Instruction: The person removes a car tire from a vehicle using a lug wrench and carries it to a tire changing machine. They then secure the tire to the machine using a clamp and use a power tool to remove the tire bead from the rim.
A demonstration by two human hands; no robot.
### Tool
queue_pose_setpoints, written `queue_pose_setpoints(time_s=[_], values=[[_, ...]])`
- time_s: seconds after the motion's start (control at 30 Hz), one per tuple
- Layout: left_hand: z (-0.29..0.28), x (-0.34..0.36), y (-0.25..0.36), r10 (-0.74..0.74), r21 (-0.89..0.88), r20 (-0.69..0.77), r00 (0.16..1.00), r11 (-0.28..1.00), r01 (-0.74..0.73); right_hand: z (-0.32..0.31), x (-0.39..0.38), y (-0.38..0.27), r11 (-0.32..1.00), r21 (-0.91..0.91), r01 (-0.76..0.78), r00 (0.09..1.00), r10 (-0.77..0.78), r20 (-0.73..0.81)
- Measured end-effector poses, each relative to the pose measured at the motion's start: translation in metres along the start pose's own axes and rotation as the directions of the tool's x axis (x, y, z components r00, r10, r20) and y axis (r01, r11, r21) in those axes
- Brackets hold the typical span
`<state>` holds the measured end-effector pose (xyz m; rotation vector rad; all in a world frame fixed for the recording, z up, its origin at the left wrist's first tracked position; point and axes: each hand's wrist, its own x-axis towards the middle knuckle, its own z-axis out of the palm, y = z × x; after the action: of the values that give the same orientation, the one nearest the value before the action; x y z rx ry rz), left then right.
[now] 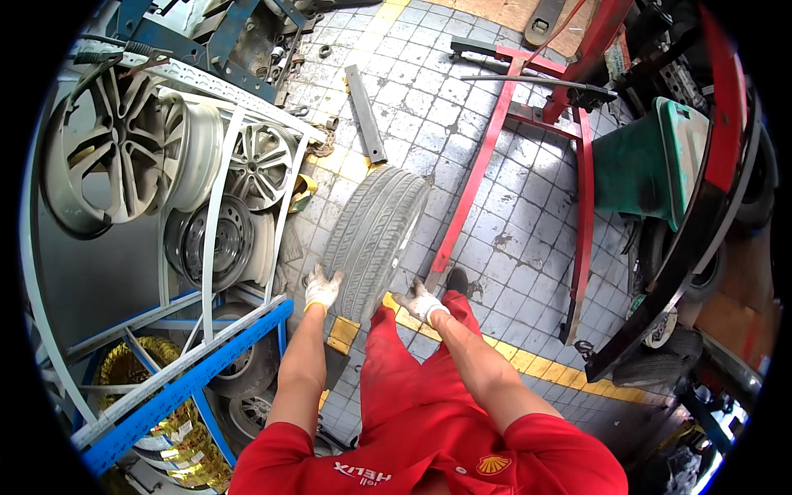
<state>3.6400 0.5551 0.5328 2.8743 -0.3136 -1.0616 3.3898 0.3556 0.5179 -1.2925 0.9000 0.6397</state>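
Observation:
A car wheel with a worn grey tyre (371, 235) stands upright on its tread in front of me, leaning slightly. My left hand (322, 289), in a whitish work glove with a yellow cuff, rests with spread fingers against the tyre's left side. On the other side, my right hand (421, 302), gloved the same way, has its fingers apart beside the tyre's near right edge. Whether its fingertips touch the rubber I cannot tell. Only a sliver of the silver rim (407, 232) shows on the right; the rest of it is hidden.
At left stands a white and blue rack (190, 375) with alloy wheels (120, 132) and a steel wheel (216, 243). A red floor frame (487, 157) lies to the right, near a green bin (652, 165). A grey metal bar (365, 115) lies beyond the tyre.

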Motion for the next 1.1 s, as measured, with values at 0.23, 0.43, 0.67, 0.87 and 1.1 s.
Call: queue_pose_setpoints(time_s=[0.23,0.43,0.67,0.87,1.1], values=[[0.001,0.071,0.135,0.203,-0.131,-0.040,0.978,0.970,-0.206,0.046,0.067,-0.055,0.997,0.071,-0.029,0.933,0.052,-0.357],[-0.052,0.108,0.137,0.406,-0.394,0.268,0.874,0.874,-0.285,-0.036,0.139,-0.084,0.965,0.245,0.097,0.780,0.079,-0.621],[-0.066,0.176,0.090,0.294,-0.272,0.357,0.887,0.941,-0.202,-0.068,0.168,-0.241,0.993,0.100,0.068,0.606,0.039,-0.795],[-0.062,0.219,0.150,0.267,-0.267,0.318,0.910,0.946,-0.184,0.001,0.186,-0.196,0.941,0.310,0.136,0.716,0.122,-0.687],[-0.060,0.262,0.188,0.304,-0.079,0.385,0.872,0.952,-0.297,-0.062,0.183,-0.226,0.979,0.205,0.010,0.745,0.129,-0.655]])
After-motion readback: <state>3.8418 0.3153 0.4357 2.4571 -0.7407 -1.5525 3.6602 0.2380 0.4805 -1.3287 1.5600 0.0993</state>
